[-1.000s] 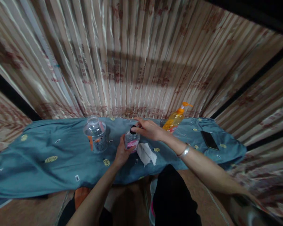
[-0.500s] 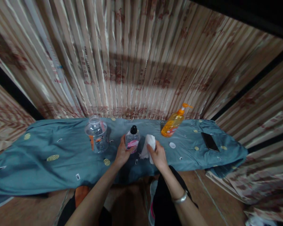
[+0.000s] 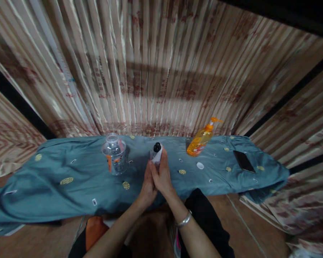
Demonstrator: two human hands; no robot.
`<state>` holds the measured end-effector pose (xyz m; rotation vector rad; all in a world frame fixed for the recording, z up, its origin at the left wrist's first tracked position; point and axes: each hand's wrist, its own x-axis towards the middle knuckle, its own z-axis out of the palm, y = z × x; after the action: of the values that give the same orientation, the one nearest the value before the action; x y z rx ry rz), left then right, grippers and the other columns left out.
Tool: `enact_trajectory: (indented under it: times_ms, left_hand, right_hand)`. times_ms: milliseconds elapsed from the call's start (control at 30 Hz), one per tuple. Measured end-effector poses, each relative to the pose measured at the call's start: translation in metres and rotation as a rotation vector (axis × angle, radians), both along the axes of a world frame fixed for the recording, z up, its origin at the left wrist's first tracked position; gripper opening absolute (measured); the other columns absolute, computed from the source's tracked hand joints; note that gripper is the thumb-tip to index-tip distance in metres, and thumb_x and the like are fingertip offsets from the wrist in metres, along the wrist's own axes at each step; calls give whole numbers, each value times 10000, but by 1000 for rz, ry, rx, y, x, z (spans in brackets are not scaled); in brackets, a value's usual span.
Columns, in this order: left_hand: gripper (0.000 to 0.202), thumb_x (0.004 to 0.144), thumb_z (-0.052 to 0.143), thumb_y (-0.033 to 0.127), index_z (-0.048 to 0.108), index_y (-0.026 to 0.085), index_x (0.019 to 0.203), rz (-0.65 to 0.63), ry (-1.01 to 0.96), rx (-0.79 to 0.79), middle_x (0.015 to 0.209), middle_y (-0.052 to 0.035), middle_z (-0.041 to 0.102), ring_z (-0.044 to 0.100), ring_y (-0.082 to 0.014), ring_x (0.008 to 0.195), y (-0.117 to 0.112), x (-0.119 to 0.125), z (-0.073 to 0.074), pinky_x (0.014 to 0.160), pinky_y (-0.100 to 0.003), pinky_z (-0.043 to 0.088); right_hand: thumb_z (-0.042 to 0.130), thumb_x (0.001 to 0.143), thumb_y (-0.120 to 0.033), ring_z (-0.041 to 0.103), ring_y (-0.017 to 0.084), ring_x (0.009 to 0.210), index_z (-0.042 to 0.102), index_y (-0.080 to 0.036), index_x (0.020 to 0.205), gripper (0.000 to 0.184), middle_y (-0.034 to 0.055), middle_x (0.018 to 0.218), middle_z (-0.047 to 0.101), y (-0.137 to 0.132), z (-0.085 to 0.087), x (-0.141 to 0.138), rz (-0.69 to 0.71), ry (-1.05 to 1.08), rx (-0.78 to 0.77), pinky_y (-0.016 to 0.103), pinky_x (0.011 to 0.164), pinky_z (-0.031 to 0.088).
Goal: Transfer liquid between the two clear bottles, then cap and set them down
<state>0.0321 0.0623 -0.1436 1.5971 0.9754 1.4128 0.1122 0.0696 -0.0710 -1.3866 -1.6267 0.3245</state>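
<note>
A small clear bottle [image 3: 152,154] with a black cap stands upright between my hands at the middle of the bench. My left hand [image 3: 148,186] is closed around its lower left side. With my right hand [image 3: 163,176] I press a white tissue [image 3: 158,155] against the bottle's right side, fingers wrapped over it. Most of the bottle and its label are hidden behind the hands and the tissue.
A teal patterned cloth [image 3: 80,186] covers the bench. On the left stands a clear plastic jar [image 3: 118,165]. To the right are an orange pump bottle [image 3: 200,141], a white round disc [image 3: 200,166] and a dark phone [image 3: 244,161]. Striped curtains [image 3: 150,89] hang behind.
My right hand has moved left, bringing the tissue onto the bottle's right side. The bottle has shifted slightly right in my left hand. The view has moved a little.
</note>
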Motion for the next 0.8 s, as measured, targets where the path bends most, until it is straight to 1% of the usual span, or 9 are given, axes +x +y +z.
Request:
enact_trajectory:
  times_ms: [67,167,267,300,433,500,667,733,800]
  left_hand:
    - [741,729,660,233,371,199,1411,0,37,17,1490,-149,354,216,-317,1425,-6,-1,0,1155,-524,153]
    - [685,749,594,191,380,223,1398,31,73,-5,1467,-131,395,305,-290,1391,-1,-9,4,1134,-507,228]
    - [521,825,483,179,444,261,1339,87,85,-70,1361,-94,508,481,-245,1256,15,-17,8,1056,-471,363]
    - [512,834,476,184,444,273,1338,102,87,-89,1359,-87,507,516,-235,1212,21,-19,9,1027,-457,397]
    - [573,793,567,212,460,282,1352,124,112,-130,1359,-92,516,506,-257,1211,34,-18,12,1010,-455,405]
    - [621,766,583,186,458,275,1368,120,126,-138,1319,-98,553,522,-264,1179,34,-17,13,991,-456,417]
    - [729,695,563,88,441,263,1393,104,156,-136,1314,-87,568,542,-250,1135,34,-21,14,996,-444,412]
    - [727,698,558,85,440,257,1394,107,167,-139,1313,-91,569,536,-251,1152,36,-23,13,1001,-448,406]
    - [737,704,549,77,423,274,1403,104,179,-136,1332,-81,559,531,-244,1165,37,-25,11,999,-445,408]
  right_hand:
    - [393,937,-305,283,218,1416,145,-125,1487,630,175,1510,322,7,2,5,-16,15,29,427,1131,311]
    - [355,951,-290,298,222,1408,119,-141,1496,612,176,1505,330,10,-1,7,-49,8,41,451,1121,320]
    - [297,962,-242,199,226,1446,29,-150,1509,616,175,1549,231,3,-10,6,-62,-44,34,477,1131,301]
    - [283,961,-214,160,228,1456,2,-149,1510,620,176,1562,187,-1,-15,4,-63,-61,35,481,1135,295]
    - [280,950,-129,65,267,1467,-48,-213,1511,656,143,1596,-35,-19,-33,0,-55,-146,88,508,1132,300]
    - [285,941,-95,45,288,1466,-61,-267,1507,685,108,1597,-96,-26,-37,0,-44,-215,131,533,1126,304]
    - [298,911,-38,13,304,1462,-101,-265,1498,745,112,1602,8,-30,-37,2,-9,-330,174,588,1125,288]
    - [296,890,-13,6,309,1460,-96,-245,1500,761,117,1600,38,-30,-44,3,8,-344,181,598,1122,293]
    - [291,867,12,22,305,1460,-91,-232,1500,778,115,1599,51,-32,-59,2,24,-338,168,597,1120,301]
